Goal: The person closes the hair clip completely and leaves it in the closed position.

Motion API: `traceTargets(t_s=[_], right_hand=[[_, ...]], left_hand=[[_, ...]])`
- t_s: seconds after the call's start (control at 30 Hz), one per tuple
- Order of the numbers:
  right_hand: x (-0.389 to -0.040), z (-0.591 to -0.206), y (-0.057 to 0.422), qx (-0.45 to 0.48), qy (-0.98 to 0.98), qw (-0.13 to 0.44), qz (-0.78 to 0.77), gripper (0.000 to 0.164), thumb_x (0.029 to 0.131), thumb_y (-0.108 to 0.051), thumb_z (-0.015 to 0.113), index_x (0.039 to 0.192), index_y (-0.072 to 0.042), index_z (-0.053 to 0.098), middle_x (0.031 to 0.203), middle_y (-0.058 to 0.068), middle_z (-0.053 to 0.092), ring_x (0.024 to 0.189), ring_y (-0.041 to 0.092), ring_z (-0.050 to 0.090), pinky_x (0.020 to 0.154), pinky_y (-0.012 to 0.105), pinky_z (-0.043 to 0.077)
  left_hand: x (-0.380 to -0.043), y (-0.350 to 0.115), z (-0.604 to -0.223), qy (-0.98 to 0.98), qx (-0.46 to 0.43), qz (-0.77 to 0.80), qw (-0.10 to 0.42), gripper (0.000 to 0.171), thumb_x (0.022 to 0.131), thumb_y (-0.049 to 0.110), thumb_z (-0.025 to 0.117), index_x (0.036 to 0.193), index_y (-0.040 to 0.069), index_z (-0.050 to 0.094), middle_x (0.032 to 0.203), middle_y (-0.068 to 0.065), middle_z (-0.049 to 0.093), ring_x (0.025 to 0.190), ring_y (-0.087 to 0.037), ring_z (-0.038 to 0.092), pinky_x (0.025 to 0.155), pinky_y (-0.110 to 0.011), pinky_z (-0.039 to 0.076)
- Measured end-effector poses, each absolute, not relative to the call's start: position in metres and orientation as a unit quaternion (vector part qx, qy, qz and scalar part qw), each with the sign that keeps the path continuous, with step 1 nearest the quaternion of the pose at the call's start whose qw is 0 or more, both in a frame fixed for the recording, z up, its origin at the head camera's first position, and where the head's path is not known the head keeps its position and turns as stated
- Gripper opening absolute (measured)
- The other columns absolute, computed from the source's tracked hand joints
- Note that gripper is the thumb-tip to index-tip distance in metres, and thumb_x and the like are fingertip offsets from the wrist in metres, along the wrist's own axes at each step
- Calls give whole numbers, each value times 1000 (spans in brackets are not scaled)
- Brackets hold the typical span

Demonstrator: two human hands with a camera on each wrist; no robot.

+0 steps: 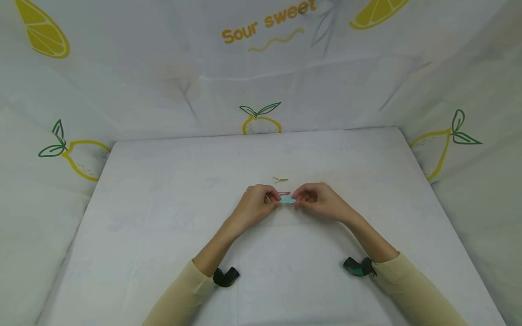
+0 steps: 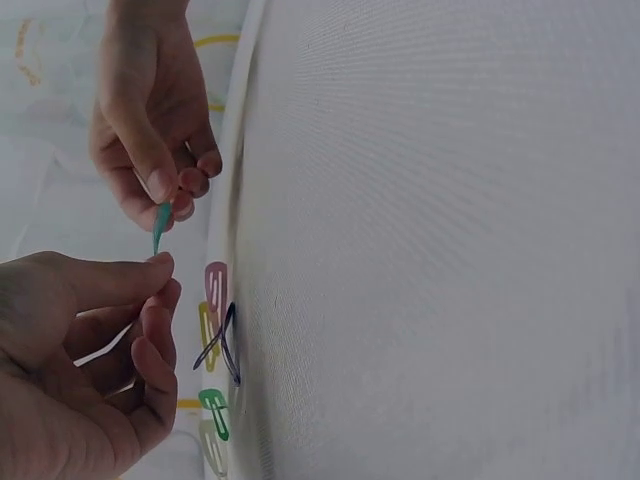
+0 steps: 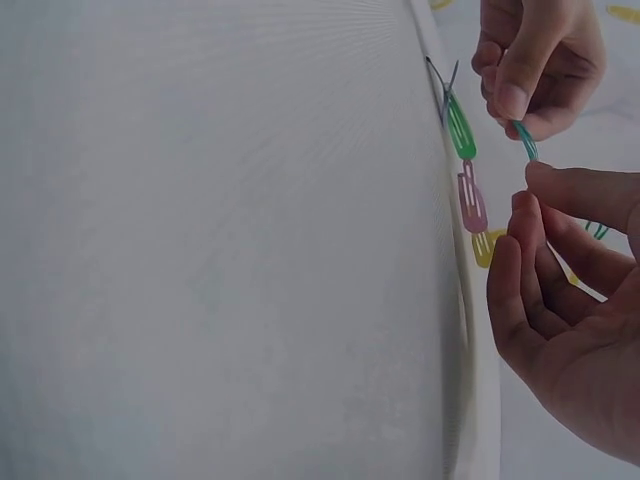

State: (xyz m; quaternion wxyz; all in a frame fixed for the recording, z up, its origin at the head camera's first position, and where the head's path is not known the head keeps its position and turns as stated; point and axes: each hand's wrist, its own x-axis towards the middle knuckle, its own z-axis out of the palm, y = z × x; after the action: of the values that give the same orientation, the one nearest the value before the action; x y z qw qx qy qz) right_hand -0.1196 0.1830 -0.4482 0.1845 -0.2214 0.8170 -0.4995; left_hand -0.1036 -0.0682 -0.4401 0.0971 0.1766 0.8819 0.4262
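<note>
Between my two hands a turquoise snap hair clip is stretched sideways above the white table. My left hand pinches one end with thumb and forefinger, and my right hand pinches the other. Both wrist views show the clip edge-on, as a thin curved strip, its ends covered by fingertips. Just beyond the hands lies a pinkish snap clip, partly behind the left fingers. Farther back is a yellow clip with its two parts spread apart.
A green clip, a pink clip and a dark, spread clip show along the table's far side in the wrist views. White cloth printed with lemons hangs behind the table. A black device sits at each wrist.
</note>
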Motion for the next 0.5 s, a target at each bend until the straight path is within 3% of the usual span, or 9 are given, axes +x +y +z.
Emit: traceTargets(t_s=[0.5], right_hand=[[-122,-451,186,-220,829,189,-478,14,97,-5,79,109,2,77,98,14,77,85,10,67,77,19,56]], left_hand=[[-106,-62,-440,885,177,417,108,5,94,0,77,95,4,81,87,-8,78,71,-11,61,66,-20,47]])
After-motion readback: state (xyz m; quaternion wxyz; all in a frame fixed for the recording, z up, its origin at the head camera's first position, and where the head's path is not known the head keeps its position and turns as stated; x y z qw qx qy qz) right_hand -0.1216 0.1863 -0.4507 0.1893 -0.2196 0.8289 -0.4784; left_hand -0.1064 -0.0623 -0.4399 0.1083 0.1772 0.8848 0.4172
